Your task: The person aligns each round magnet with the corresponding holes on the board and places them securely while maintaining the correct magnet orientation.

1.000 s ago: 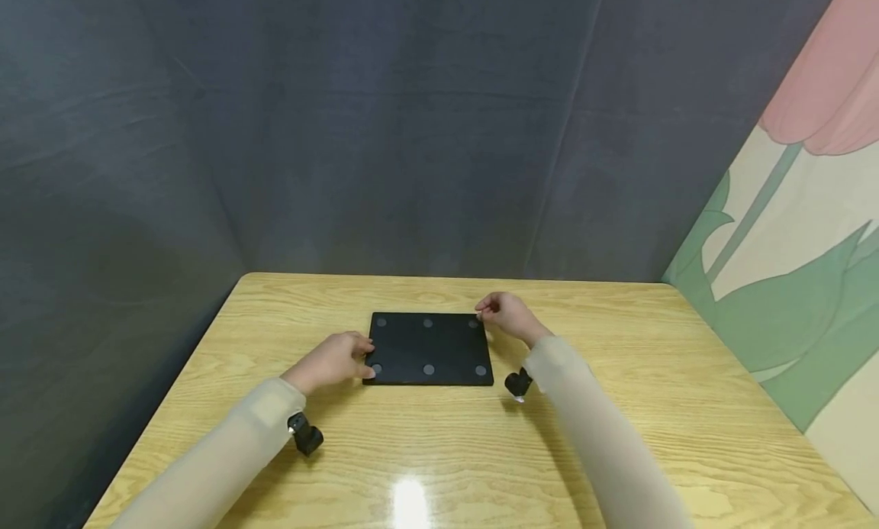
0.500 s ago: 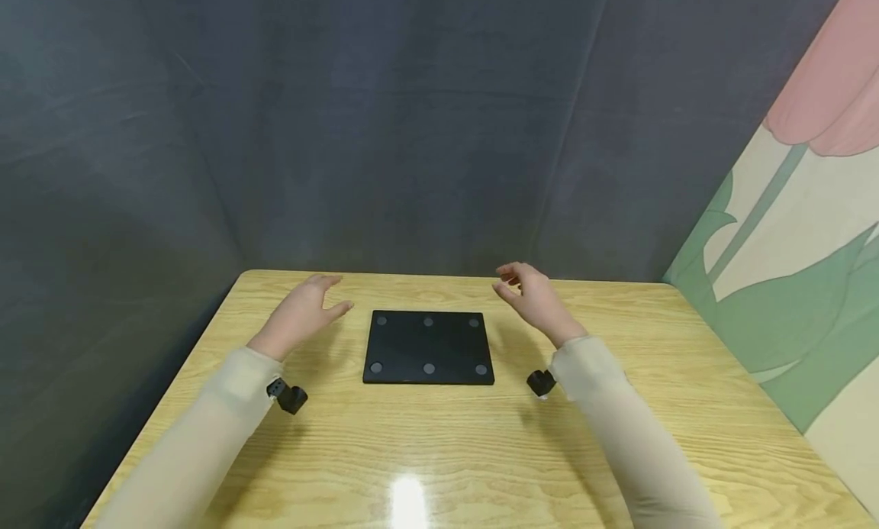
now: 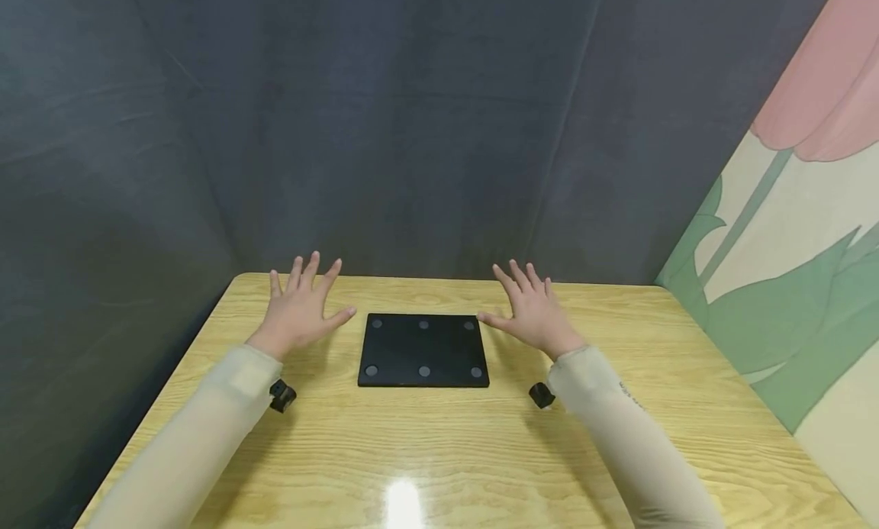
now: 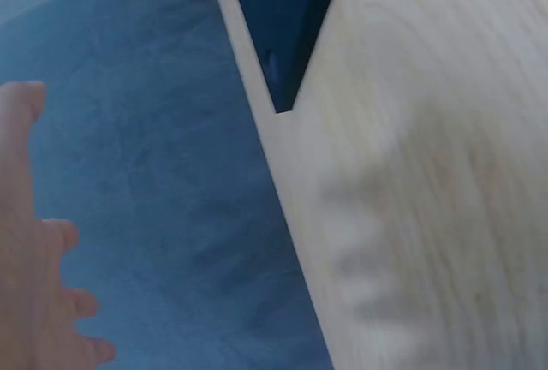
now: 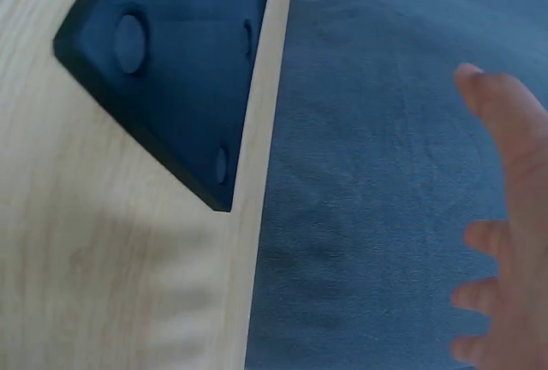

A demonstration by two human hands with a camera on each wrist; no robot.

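Note:
A flat black rectangular board (image 3: 423, 351) lies on the wooden table, with several round grey discs set along its near and far long sides. My left hand (image 3: 295, 315) is raised to the left of the board, fingers spread and holding nothing. On the other side my right hand (image 3: 536, 315) is held up with spread fingers, its thumb overlapping the board's far right corner in the head view. Both wrist views show the board, its corner (image 4: 282, 79) in the left one and a disc (image 5: 130, 44) in the right one, apart from the hands.
The wooden table (image 3: 330, 453) has a bright light reflection near its front. Behind and to the left hangs a dark grey-blue curtain (image 3: 398, 132). A wall painted with a pink tulip and green leaves (image 3: 790, 308) stands on the right.
Both hands were at the board's edges one second ago, the right at its far right corner. They have drawn off outward and up, and their fingers have spread. The board stays in place.

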